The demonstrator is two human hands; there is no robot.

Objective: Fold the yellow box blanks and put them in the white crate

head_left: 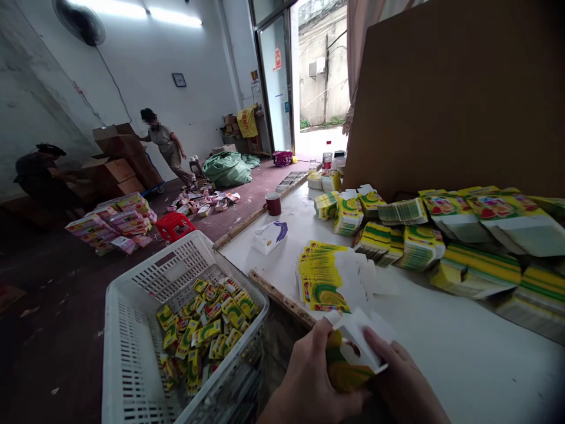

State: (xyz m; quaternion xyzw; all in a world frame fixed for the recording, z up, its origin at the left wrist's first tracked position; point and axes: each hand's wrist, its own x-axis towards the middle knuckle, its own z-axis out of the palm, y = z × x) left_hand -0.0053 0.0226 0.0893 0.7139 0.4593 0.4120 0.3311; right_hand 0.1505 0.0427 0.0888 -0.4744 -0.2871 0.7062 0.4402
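Observation:
Both my hands are closed on one small yellow and green carton [348, 362] at the table's near edge, its white flaps standing up and partly blurred. My left hand [309, 371] wraps its left side. On the right side, the thumb of my right hand [399, 371] presses against the white inner face. Just beyond lies a fanned stack of flat yellow cartons [324, 277] on the white table [441, 330]. To the left, a white plastic crate [119, 330] holds many folded yellow cartons [207, 330].
Bundles of flat cartons [419, 244] line the table's right side before a large brown board [454, 100]. A tissue box [270, 237] and a dark red mug [273, 204] stand near the wooden edge. Two people work at left near boxes [126, 150]; a red stool [174, 226] stands behind the crate.

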